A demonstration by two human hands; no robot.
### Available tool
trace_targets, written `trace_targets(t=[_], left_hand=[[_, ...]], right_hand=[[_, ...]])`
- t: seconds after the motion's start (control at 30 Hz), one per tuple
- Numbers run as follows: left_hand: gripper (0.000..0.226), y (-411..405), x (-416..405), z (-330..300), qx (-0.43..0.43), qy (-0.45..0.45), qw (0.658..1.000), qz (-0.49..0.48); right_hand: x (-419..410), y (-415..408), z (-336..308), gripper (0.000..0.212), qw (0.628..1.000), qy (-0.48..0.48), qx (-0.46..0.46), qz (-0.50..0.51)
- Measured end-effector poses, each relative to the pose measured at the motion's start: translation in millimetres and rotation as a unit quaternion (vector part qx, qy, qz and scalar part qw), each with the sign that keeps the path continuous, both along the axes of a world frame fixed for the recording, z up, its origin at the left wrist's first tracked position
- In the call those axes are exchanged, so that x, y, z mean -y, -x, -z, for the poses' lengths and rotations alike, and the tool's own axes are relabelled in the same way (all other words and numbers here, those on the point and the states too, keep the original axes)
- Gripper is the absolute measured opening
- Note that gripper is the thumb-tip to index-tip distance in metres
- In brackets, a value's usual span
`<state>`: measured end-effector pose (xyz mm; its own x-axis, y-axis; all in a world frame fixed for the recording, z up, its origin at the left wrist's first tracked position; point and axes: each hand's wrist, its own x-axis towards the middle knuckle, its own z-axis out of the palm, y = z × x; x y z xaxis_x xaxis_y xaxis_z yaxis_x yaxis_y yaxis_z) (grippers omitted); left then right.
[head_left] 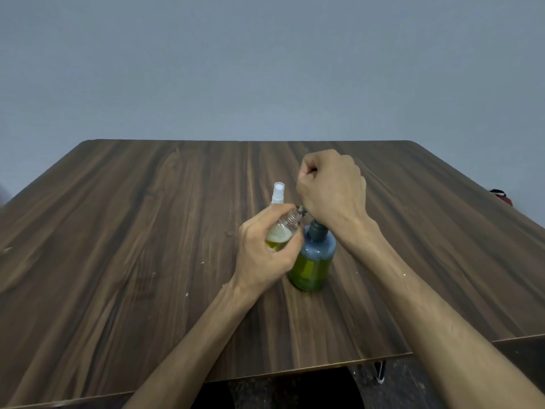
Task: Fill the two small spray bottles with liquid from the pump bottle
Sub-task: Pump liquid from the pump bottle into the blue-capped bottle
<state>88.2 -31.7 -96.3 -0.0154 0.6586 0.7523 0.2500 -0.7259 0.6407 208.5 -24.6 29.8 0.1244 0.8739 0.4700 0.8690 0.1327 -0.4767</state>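
My left hand (265,255) grips a small clear spray bottle (281,231) with no cap, tilted so its threaded neck meets the pump's nozzle; yellow-green liquid fills its lower part. My right hand (330,187) is curled over the pump head of the pump bottle (314,261), a blue-grey bottle of green liquid standing on the table. Most of the pump head is hidden under the fist. A second small spray bottle (278,193) with a white spray top stands just behind my left hand, its body mostly hidden.
The dark wooden table (132,246) stretches wide to the left and behind the bottles. Its front edge runs close to me. A small red and black object (501,196) lies off the right edge. A grey wall stands behind.
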Motion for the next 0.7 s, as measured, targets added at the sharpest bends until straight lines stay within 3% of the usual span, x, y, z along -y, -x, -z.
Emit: trace_targets(t=[0.13, 0.3, 0.47, 0.7], left_hand=[[0.025, 0.5, -0.4, 1.0, 0.001, 0.007, 1.000, 0.002], [0.025, 0.2, 0.4, 0.0, 0.001, 0.005, 1.000, 0.005], [0.025, 0.3, 0.4, 0.3, 0.001, 0.004, 1.000, 0.008], [0.025, 0.0, 0.1, 0.2, 0.008, 0.006, 1.000, 0.010]], right_hand=[[-0.3, 3.3, 3.7, 0.021, 0.999, 0.028, 0.024, -0.010], [2.9, -0.5, -2.6, 0.025, 1.000, -0.023, 0.002, -0.005], [1.6, 1.8, -0.4, 0.025, 1.000, 0.027, 0.003, -0.015], [2.2, 0.1, 2.2, 0.026, 0.999, 0.024, -0.037, -0.019]])
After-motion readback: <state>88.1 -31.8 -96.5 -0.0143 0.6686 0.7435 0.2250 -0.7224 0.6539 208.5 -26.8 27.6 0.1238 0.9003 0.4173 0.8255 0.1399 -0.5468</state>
